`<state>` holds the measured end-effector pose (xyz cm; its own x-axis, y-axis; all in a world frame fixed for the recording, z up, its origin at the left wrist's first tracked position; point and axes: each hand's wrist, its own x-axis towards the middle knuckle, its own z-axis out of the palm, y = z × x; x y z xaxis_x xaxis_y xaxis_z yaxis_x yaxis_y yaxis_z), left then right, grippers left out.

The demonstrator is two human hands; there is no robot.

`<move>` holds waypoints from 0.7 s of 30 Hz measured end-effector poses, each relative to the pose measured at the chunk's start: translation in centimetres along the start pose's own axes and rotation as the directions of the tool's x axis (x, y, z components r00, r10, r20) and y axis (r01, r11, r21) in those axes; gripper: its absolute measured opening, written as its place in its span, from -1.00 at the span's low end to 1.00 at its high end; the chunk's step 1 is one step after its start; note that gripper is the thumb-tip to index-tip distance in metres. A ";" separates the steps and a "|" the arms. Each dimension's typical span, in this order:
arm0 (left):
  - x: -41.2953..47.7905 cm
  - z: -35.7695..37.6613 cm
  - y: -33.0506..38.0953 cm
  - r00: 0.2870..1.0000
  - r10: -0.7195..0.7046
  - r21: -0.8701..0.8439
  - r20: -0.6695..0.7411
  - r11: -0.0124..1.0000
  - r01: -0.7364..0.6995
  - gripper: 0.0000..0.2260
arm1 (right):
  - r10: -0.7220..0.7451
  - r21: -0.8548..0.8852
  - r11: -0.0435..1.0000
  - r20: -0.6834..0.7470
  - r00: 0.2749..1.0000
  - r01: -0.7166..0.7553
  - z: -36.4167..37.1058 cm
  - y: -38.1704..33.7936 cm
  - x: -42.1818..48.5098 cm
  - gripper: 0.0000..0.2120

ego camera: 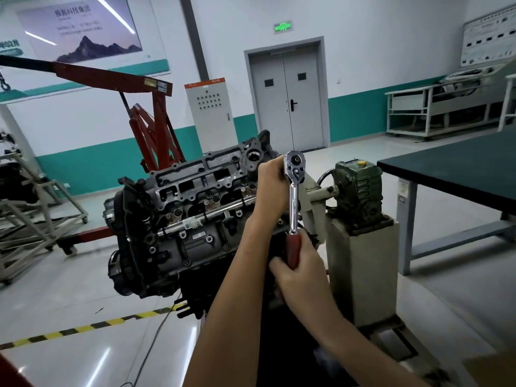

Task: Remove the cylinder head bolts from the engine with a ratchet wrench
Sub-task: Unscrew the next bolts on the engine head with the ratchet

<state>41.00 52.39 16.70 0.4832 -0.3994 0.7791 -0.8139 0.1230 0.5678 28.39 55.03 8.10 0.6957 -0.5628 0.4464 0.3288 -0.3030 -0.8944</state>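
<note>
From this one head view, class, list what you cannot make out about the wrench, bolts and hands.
Head view:
1. Socket and bolt under the ratchet wrench: hidden by its head and the left hand.
2. Left fingers: behind that hand's back.
3. Part of the engine: covered by both forearms and the right hand.
4. Poster text: too small, blurred.

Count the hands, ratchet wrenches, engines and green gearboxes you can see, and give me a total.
hands: 2, left hand and right hand
ratchet wrench: 1
engine: 1
green gearbox: 1
Total: 5
</note>
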 end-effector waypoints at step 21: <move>-0.2 -0.7 0.1 0.999 -0.038 0.004 0.028 0.999 0.038 -0.75 | -0.092 -0.289 0.950 0.092 0.992 0.115 -4.4 0.2 1.4 -0.70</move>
<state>41.05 53.14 16.85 0.5047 -0.4289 0.7492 -0.7962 0.1043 0.5960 26.61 50.84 8.69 0.7184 -0.4595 0.5222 0.2077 -0.5747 -0.7915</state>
